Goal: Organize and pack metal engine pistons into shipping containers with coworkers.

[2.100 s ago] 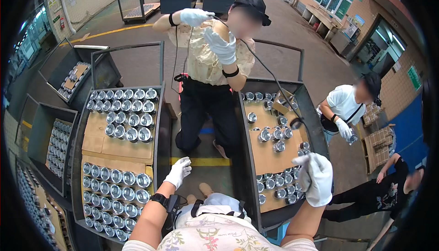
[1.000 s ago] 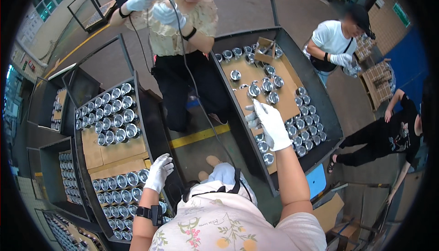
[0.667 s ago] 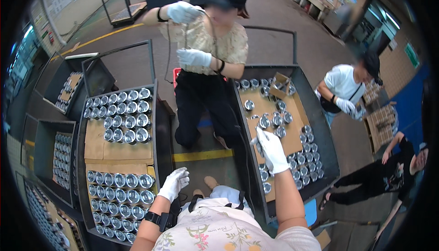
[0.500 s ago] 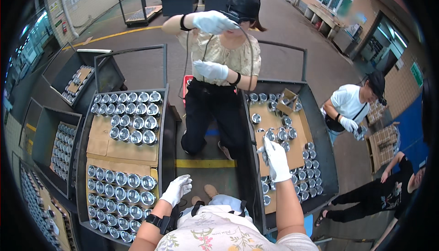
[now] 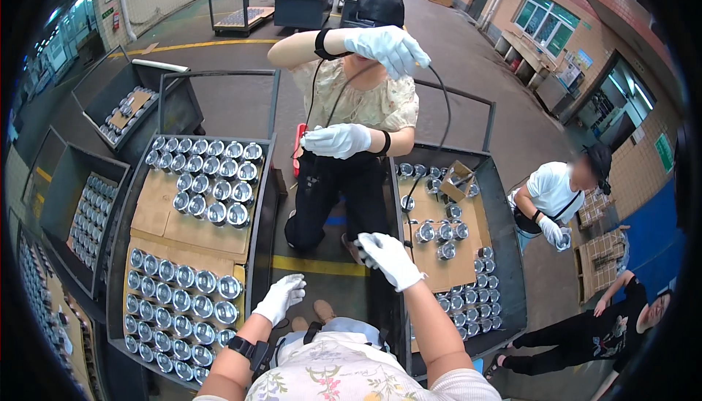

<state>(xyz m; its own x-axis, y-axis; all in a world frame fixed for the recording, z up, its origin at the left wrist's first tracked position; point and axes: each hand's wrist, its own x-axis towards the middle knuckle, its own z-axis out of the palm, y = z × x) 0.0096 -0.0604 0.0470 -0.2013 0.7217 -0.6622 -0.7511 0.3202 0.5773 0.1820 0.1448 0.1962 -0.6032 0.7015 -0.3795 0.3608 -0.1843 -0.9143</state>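
Note:
My left hand [image 5: 281,299] is held at waist height beside the left cart, fingers stretched out and nothing in them. My right hand [image 5: 390,260], also white-gloved, is over the inner edge of the right cart. Its fingers are apart and slightly bent, and no thing shows in them. Beyond it, a small group of silver metal pistons [image 5: 444,231] stands on a cardboard sheet [image 5: 468,258] in the right cart [image 5: 504,218]. To my left, rows of similar pistons [image 5: 182,299] stand on cardboard [image 5: 172,222] in the left cart [image 5: 256,229].
A co-worker [image 5: 358,101] stands opposite between the carts, with a black cable [image 5: 444,101] hanging by the raised gloved hand. An open cardboard box [image 5: 456,181] sits in the right cart. Another person [image 5: 548,196] at right holds a piston. More carts stand at left.
My right hand has moved left, away from the pistons in the right cart toward the gap. The opposite co-worker's raised hand has shifted right. My left hand stays nearly in place.

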